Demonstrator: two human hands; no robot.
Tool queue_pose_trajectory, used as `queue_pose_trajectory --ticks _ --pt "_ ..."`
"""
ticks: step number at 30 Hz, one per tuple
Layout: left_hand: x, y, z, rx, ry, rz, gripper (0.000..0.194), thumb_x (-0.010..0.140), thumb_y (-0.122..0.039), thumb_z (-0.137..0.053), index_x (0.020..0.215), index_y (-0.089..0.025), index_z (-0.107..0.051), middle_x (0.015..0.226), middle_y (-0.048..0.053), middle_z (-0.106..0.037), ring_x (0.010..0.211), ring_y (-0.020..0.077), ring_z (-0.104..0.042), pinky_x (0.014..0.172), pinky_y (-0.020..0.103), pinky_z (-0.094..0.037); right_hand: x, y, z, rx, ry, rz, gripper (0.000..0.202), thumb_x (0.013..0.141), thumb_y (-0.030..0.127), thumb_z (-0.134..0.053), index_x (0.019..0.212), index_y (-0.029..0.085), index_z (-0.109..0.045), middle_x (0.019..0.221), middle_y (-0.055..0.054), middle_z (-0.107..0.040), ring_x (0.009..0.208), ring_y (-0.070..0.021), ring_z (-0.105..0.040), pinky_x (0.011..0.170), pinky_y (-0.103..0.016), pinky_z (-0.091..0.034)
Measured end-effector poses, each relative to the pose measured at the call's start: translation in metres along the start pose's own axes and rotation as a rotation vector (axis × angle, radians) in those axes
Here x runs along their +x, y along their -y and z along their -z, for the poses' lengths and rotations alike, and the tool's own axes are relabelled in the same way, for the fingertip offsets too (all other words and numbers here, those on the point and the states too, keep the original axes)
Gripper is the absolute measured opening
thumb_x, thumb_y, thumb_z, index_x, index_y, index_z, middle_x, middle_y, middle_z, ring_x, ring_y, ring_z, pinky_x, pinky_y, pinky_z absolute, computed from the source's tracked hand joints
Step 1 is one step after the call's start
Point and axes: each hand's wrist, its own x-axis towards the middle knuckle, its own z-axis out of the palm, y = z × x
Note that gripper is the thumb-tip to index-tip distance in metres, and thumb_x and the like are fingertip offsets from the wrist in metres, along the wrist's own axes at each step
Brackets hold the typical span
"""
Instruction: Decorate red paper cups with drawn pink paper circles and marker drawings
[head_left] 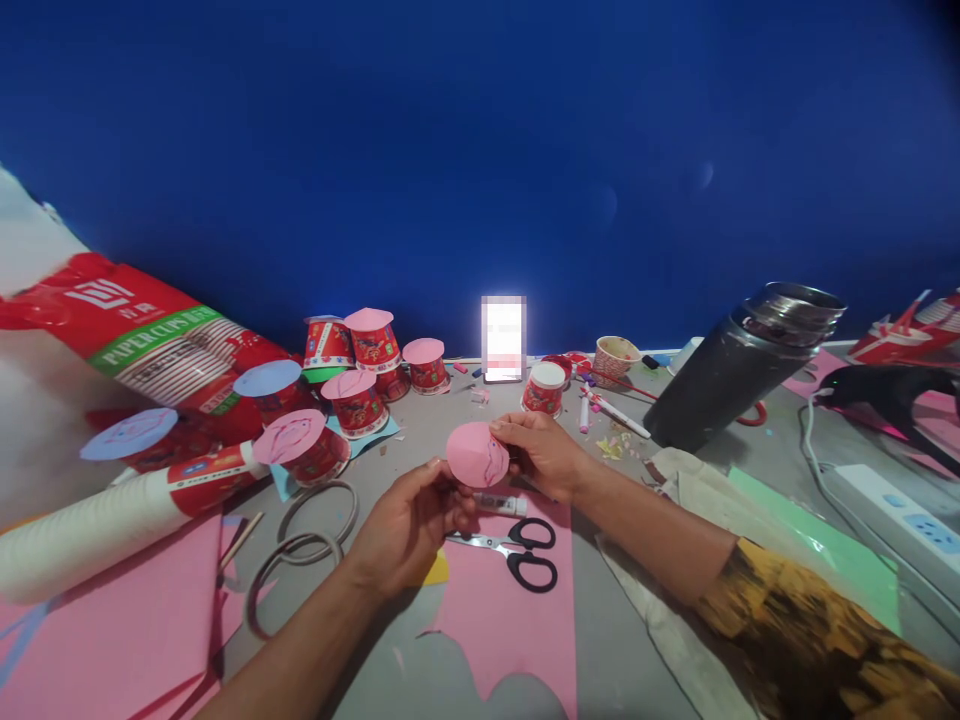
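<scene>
Paper disc (472,452), pink and drawn-on, is over the bench (427,685), its rim pinched by left hand (405,522) and right hand (551,455), on no cup. Around it, several paper cups (377,348) from nine to eleven o'clock look finished, wearing discs; a white-topped cup (541,397) at two lacks one. Scissors (491,542) crowd five o'clock; bare room opens at seven, the back edge running past twelve.

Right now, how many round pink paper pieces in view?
5. Held piece in the right hand; on cups to the left: rear piece, rear-right piece, middle piece, front piece. Others may be hidden.
</scene>
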Motion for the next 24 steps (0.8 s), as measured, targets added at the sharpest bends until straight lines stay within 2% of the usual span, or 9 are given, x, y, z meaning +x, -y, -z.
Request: queue_pose_trajectory --ticks 6,12,16,20,24 --pt "0.000 0.010 0.000 0.107 -0.013 0.008 0.038 0.065 -0.041 -0.095 0.084 -0.014 -0.076 0.066 0.004 -0.070 0.058 0.0155 -0.067 0.058 0.026 -0.052 -0.006 -0.004 -0.007 -0.010 0.004 -0.022 0.054 0.059 0.055 -0.093 0.064 0.019 -0.054 0.054 0.008 -0.050 0.049 -0.0057 -0.037 0.049 -0.022 -0.027" --pt "0.001 0.008 0.002 0.169 0.014 -0.057 0.039 0.063 -0.039 -0.096 0.086 -0.012 -0.079 0.086 0.013 -0.080 0.072 0.0255 -0.074 0.070 0.040 -0.060 -0.008 -0.009 -0.009 0.007 0.035 -0.070 0.052 0.059 0.053 -0.093 0.065 0.018 -0.055 0.055 0.007 -0.052 0.050 -0.0064 -0.040 0.050 -0.022 -0.029" --pt "0.000 0.003 0.001 0.169 0.025 -0.055 0.038 0.061 -0.038 -0.097 0.079 -0.011 -0.078 0.081 0.012 -0.079 0.070 0.0245 -0.074 0.068 0.036 -0.060 -0.006 -0.009 -0.008 0.023 0.050 -0.084 0.053 0.056 0.052 -0.095 0.065 0.018 -0.056 0.055 0.006 -0.053 0.051 -0.0070 -0.042 0.049 -0.022 -0.029" --pt "-0.001 0.004 -0.002 0.107 0.012 -0.052 0.040 0.062 -0.046 -0.095 0.080 -0.015 -0.077 0.079 0.009 -0.079 0.063 0.0223 -0.074 0.062 0.033 -0.060 -0.006 -0.009 -0.009 0.027 0.032 -0.074 0.054 0.056 0.053 -0.095 0.064 0.018 -0.055 0.054 0.006 -0.052 0.050 -0.0064 -0.042 0.048 -0.021 -0.030" --pt "0.000 0.005 -0.003 0.105 0.003 -0.050 0.041 0.062 -0.047 -0.095 0.082 -0.015 -0.078 0.082 0.009 -0.080 0.069 0.0246 -0.077 0.065 0.034 -0.063 -0.008 -0.009 -0.010 0.007 0.021 -0.074 0.051 0.057 0.052 -0.095 0.066 0.017 -0.058 0.054 0.007 -0.051 0.049 -0.0060 -0.043 0.048 -0.020 -0.031"
